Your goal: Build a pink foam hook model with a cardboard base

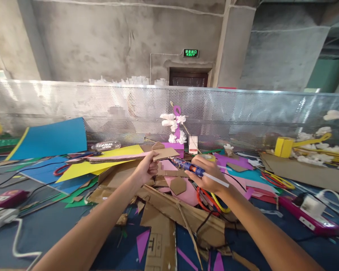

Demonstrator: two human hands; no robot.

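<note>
My left hand (147, 168) is closed in a pinch on a small piece of brown cardboard (165, 153), held flat above the table. My right hand (207, 174) is wrapped around a glue gun (190, 168) with a blue and orange body and a white glue stick poking out the back. The gun's tip points left toward the cardboard piece, close to its edge. Just beyond both hands stands a purple craft model (176, 131) with white tufts on it.
Cardboard scraps (169, 210) and coloured paper sheets cover the table, with a yellow sheet (101, 162) and blue sheets (53, 137) at left. Pink power strips (305, 216) and cables lie at both sides. A perforated metal screen (243, 113) closes the far edge.
</note>
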